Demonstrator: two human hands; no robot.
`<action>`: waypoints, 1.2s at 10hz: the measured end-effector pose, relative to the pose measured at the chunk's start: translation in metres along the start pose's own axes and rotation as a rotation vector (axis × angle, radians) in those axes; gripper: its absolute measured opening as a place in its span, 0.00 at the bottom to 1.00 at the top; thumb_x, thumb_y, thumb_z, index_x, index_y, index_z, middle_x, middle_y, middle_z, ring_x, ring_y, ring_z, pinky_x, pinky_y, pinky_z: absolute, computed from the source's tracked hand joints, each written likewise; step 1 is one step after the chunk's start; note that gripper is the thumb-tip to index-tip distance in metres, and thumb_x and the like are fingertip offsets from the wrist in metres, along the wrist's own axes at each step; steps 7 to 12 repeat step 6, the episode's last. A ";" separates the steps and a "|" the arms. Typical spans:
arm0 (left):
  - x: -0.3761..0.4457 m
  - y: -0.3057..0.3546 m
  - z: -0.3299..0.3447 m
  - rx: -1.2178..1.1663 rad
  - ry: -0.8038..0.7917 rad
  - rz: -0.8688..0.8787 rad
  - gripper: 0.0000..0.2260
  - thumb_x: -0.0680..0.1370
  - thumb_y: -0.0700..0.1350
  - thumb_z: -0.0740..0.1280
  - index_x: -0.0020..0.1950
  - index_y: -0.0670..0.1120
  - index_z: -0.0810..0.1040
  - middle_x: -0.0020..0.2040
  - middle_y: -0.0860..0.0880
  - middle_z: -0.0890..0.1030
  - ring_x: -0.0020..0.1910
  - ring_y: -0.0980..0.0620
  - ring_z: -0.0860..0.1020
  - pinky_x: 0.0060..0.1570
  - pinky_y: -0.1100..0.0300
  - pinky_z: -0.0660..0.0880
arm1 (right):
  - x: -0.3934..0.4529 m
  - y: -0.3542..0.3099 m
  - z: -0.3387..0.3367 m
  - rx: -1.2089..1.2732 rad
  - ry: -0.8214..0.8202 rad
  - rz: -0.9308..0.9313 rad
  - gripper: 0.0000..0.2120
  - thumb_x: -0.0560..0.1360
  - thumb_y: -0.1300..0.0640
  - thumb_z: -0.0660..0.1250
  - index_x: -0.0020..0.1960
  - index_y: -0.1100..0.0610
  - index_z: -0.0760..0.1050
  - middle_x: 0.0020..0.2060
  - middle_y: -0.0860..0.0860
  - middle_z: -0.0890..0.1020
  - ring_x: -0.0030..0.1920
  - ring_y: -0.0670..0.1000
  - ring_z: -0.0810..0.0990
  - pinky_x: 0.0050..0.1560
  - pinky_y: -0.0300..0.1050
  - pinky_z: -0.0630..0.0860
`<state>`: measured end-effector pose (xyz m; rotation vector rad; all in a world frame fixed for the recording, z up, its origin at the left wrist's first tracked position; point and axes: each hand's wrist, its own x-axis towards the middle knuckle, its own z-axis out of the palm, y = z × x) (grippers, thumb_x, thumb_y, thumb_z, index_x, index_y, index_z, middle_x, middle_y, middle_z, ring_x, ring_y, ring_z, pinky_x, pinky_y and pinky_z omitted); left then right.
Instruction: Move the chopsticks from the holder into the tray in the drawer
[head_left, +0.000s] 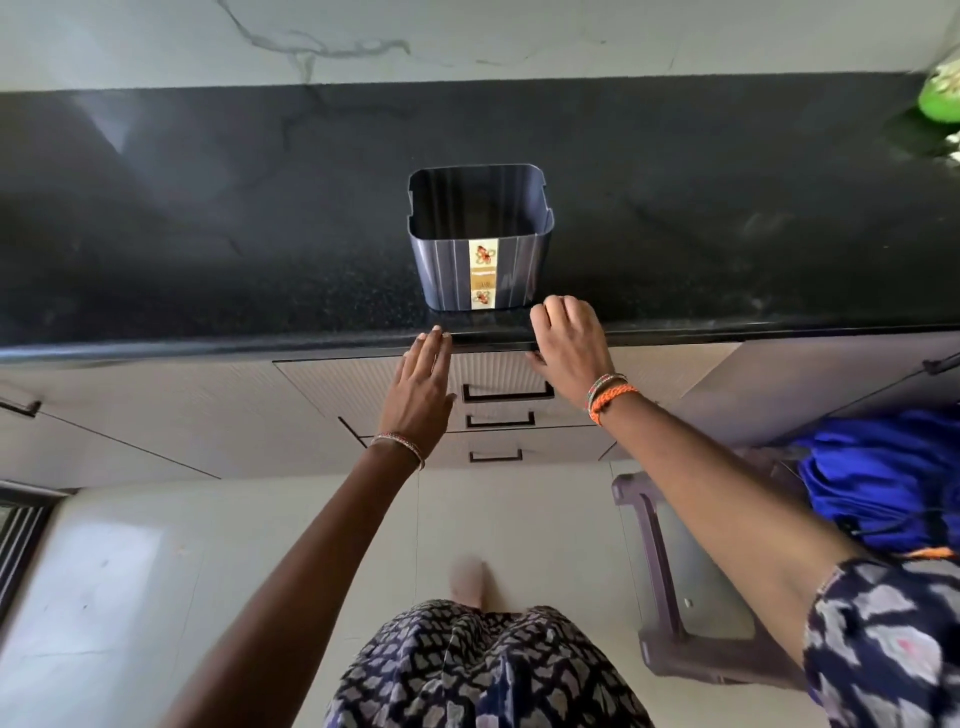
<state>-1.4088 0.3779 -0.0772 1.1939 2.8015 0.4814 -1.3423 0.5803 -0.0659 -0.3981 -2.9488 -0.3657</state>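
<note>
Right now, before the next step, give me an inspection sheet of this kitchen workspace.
Surface: black speckled stone countertop, bare around the holder.
Job's things: dark grey ribbed plastic holder upright near the counter edge, looks empty; no chopsticks or tray seen; top beige drawer shut.
Clutter: blurred green object at the far right of the counter.
Hands: left hand flat, fingers reaching the counter edge; right hand curled over the edge beside the holder; both empty.
Cables: nothing seen.
Surroundings: purple plastic stool and blue cloth bundle on the floor to the right.
</note>
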 end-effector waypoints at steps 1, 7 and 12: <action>0.003 -0.004 -0.001 0.018 0.000 0.013 0.32 0.77 0.40 0.63 0.75 0.41 0.48 0.77 0.41 0.51 0.76 0.43 0.49 0.74 0.52 0.49 | -0.001 -0.006 0.004 -0.042 0.048 0.009 0.17 0.65 0.54 0.75 0.48 0.56 0.71 0.42 0.53 0.76 0.42 0.54 0.75 0.48 0.49 0.74; 0.004 0.069 -0.068 -0.095 0.308 0.044 0.24 0.79 0.45 0.56 0.73 0.41 0.57 0.75 0.39 0.60 0.74 0.44 0.58 0.73 0.52 0.57 | -0.036 -0.016 -0.072 0.307 0.281 0.132 0.39 0.77 0.37 0.49 0.73 0.69 0.61 0.72 0.65 0.65 0.74 0.63 0.64 0.75 0.56 0.55; 0.004 0.069 -0.068 -0.095 0.308 0.044 0.24 0.79 0.45 0.56 0.73 0.41 0.57 0.75 0.39 0.60 0.74 0.44 0.58 0.73 0.52 0.57 | -0.036 -0.016 -0.072 0.307 0.281 0.132 0.39 0.77 0.37 0.49 0.73 0.69 0.61 0.72 0.65 0.65 0.74 0.63 0.64 0.75 0.56 0.55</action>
